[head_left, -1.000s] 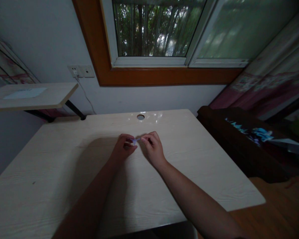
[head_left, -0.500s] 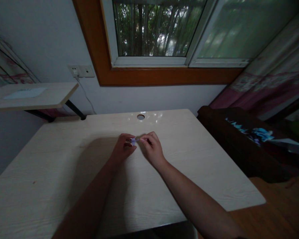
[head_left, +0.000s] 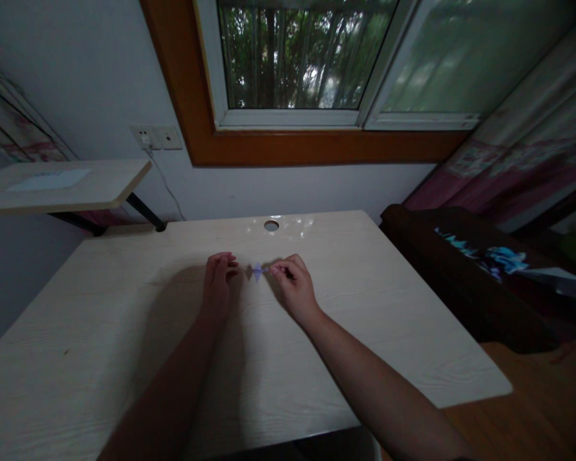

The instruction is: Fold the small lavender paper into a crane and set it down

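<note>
A small pale-purple folded paper piece, shaped like a paper crane (head_left: 258,272), is held just above the desk between my hands. Two pointed flaps stand out from its middle, one away from me and one toward me. My right hand (head_left: 292,282) pinches its thin right end between thumb and forefinger. To the left, my left hand (head_left: 219,278) has come off the paper, its fingers loosely bent and apart. A faint thin tip points from the paper toward those fingers, and I see no contact.
The pale wooden desk (head_left: 345,358) has a round cable hole (head_left: 271,225) near its back edge. A raised shelf (head_left: 96,186) with a paper sheet (head_left: 50,180) stands at the left. Behind are a window (head_left: 307,57) and wall sockets (head_left: 156,137). Dark furniture (head_left: 441,275) stands at the right.
My left hand has let go of the paper crane and moved left, so its flaps now show. My right hand keeps its pinch in the same spot.
</note>
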The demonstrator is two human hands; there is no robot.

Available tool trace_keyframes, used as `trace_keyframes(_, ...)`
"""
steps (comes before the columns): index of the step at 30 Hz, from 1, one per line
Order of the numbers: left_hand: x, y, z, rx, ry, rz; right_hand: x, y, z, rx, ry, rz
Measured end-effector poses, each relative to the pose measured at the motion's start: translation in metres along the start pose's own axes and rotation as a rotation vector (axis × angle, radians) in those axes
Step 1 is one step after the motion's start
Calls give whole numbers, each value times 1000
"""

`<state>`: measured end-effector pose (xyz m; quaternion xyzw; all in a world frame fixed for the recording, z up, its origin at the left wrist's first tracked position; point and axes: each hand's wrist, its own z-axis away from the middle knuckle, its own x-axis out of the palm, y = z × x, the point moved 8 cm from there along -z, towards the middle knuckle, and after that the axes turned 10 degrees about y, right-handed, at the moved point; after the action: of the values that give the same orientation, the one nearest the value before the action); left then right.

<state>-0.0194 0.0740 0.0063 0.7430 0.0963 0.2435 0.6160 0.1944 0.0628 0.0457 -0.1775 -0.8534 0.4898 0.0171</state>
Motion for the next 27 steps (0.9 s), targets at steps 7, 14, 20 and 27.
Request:
trace_keyframes(7,-14,-2,-7,0,140,-3,-1,1,0,2,7,19)
trace_keyframes(14,-24,-2,-11,-18,237,62,-2,0,0,-15,22,19)
trace_keyframes(20,-26,-3,-11,-27,264,67,-2,1,0,-16,18,21)
trace_keyframes(27,-27,1,-10,8,260,37,-3,-2,0,-17,17,25)
